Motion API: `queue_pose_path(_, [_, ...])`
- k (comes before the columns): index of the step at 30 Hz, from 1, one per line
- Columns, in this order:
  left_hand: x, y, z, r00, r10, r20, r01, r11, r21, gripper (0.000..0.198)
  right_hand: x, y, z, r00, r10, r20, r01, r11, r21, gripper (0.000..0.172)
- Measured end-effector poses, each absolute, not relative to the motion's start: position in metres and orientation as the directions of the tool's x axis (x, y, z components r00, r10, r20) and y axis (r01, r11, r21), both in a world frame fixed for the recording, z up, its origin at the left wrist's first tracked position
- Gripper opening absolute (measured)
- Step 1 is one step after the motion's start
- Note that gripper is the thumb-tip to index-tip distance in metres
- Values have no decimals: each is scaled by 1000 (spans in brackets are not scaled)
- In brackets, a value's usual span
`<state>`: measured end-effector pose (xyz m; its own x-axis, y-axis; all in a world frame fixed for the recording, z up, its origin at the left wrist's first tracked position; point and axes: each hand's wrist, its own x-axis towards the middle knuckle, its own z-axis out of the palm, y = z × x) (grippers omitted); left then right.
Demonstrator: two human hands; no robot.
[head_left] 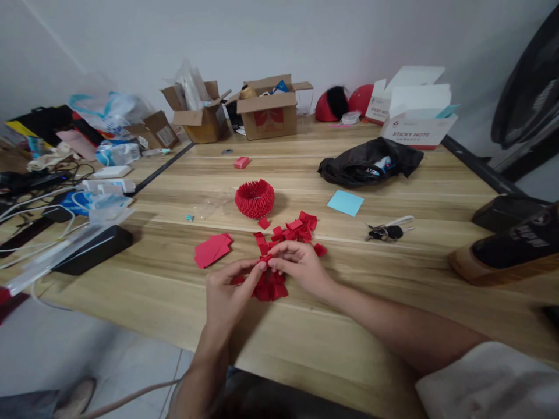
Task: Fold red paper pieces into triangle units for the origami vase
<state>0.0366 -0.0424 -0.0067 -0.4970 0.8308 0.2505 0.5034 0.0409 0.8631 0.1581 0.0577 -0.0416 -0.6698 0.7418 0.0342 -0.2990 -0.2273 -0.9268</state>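
Note:
Both of my hands meet over the near middle of a wooden table (393, 273). My left hand (229, 291) and my right hand (299, 265) pinch a small red folded paper piece (265, 258) between their fingertips. Under them lies a pile of red folded paper pieces (269, 288), and more red pieces (297, 228) are scattered just beyond. A stack of red paper sheets (212, 250) lies to the left. Farther back stands a round red ring built from folded pieces (255, 199).
A blue sticky note (345, 202), keys (386, 231) and a black bag (369, 163) lie to the right. Cardboard boxes (268, 107) and a white sticky-note box (414, 116) line the back. Cables and a black device (94, 250) crowd the left. A shoe (506, 250) rests at the right edge.

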Motion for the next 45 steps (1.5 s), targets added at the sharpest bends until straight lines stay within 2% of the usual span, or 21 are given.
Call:
queue_pose_path(8, [35,-43,-8,-469,838,277,562,41,826,16,158,58,-41,-676,737,10,-293,-256,-921,26])
queue_pose_path(17, [35,-43,-10,-497,829,256,508,40,860,16,158,58,-43,-677,736,16,-304,-260,-916,25])
queue_pose_path(32, [36,-43,-8,-477,838,263,522,29,852,15,158,58,-44,-680,732,36,-314,-246,-917,19])
queue_pose_path(45, [31,-45,-13,-420,795,438,661,-63,748,8,158,57,-44,-669,738,85,-327,-189,-926,18])
